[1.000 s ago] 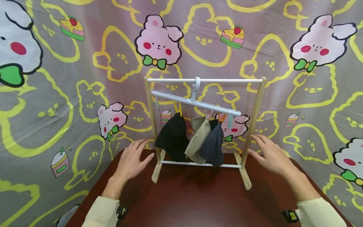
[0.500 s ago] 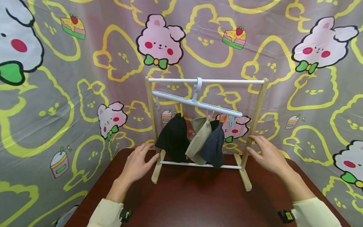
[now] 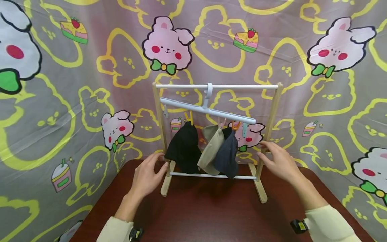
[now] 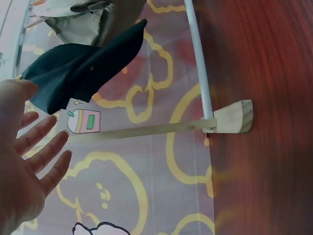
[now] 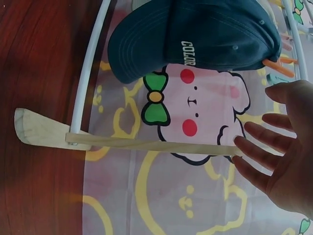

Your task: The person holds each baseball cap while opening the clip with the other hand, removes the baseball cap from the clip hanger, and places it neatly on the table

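A small rack with wooden posts (image 3: pixel 274 111) and white rods stands on the table. From its top rod (image 3: pixel 181 86) a pale blue hanger (image 3: pixel 181 104) hangs slanted, lower at its right end. Clipped to it are a black hat (image 3: pixel 182 146), a beige cap (image 3: pixel 210 154) and a navy cap (image 3: pixel 226 156), the navy one bearing white letters in the right wrist view. My left hand (image 3: pixel 147 176) is beside the left post, fingers loosely spread, near the black hat. Likewise my right hand (image 3: pixel 279 161) has its relaxed fingertips right at the right post. Neither hand grips anything.
The dark red-brown table (image 3: pixel 211 215) extends in front of the rack. Wooden feet (image 3: pixel 260 191) stick out toward me on both sides. A patterned curtain (image 3: pixel 223 67) surrounds the table. A teal clip (image 3: pixel 244 129) and a grey clip (image 3: pixel 165 111) hang bare on the hanger.
Both hands have come slightly inward, nearer the rack's posts. The rack, hanger and headwear hang as before; the head view has shifted a little.
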A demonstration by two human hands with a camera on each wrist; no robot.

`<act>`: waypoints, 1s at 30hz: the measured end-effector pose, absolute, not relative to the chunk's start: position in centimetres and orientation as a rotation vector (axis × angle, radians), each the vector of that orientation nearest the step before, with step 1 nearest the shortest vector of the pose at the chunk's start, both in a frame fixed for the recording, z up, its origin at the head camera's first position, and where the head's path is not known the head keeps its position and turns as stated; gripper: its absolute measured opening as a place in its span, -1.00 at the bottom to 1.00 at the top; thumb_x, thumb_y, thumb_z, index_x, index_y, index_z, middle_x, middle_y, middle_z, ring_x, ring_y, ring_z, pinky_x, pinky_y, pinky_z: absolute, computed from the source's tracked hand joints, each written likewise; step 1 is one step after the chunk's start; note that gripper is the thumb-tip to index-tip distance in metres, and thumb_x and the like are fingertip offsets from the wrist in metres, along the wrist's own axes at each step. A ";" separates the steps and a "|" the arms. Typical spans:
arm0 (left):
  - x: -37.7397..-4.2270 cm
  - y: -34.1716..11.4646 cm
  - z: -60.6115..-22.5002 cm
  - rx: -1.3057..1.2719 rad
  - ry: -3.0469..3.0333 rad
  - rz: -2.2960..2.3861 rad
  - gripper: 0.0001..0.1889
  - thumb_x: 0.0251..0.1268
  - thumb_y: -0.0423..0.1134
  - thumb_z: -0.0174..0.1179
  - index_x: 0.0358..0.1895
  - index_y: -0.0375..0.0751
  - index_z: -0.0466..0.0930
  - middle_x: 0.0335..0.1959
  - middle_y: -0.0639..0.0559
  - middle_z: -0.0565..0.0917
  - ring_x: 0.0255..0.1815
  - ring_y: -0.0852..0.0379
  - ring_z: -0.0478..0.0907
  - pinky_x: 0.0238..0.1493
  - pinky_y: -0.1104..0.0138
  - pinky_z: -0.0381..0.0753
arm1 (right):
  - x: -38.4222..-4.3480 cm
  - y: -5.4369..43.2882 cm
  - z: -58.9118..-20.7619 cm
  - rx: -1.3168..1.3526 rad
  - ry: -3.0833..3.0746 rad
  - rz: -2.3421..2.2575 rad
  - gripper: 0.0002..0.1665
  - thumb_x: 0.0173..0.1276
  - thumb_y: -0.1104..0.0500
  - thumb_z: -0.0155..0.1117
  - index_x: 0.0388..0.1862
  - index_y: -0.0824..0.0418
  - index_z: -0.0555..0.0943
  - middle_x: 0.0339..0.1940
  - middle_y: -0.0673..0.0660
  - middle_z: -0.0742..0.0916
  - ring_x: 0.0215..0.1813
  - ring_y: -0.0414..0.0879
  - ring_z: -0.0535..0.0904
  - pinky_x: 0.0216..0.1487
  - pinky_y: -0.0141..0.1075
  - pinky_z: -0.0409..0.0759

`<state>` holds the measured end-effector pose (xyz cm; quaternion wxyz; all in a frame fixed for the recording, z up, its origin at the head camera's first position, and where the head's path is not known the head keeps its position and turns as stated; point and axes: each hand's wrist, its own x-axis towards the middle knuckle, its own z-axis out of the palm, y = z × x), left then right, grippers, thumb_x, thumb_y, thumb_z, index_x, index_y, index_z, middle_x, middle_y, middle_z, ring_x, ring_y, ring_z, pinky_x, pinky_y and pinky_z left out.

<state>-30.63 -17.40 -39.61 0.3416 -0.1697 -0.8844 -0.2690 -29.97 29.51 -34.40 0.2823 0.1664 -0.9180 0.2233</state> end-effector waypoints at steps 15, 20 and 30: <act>-29.4 -14.2 -39.1 -0.597 -2.304 -0.813 -0.68 0.37 -0.10 0.35 0.09 -0.13 0.66 -0.18 0.11 0.68 -0.31 0.21 0.56 -0.33 0.26 0.60 | -30.9 28.3 -33.9 0.470 -2.419 0.616 -0.50 0.53 0.04 0.27 0.31 0.26 0.54 0.08 0.28 0.73 0.02 0.20 0.70 -0.04 0.21 0.62; -29.1 -13.2 -39.2 -0.633 -2.334 -0.828 -0.70 0.37 -0.12 0.36 0.08 -0.11 0.67 -0.19 0.14 0.68 -0.21 0.22 0.65 -0.22 0.20 0.65 | -31.2 27.7 -33.8 0.489 -2.379 0.628 -0.59 0.53 0.06 0.26 0.25 0.20 0.58 -0.03 0.19 0.76 -0.11 0.12 0.74 -0.16 0.13 0.66; -28.8 -11.6 -39.2 -0.728 -2.408 -0.831 -0.72 0.40 -0.11 0.33 0.11 -0.03 0.65 -0.12 0.13 0.69 -0.12 0.13 0.65 -0.14 0.17 0.66 | -31.4 27.2 -33.5 0.529 -2.354 0.653 -0.66 0.53 0.07 0.25 0.18 0.18 0.61 -0.08 0.16 0.77 -0.17 0.08 0.75 -0.18 0.08 0.69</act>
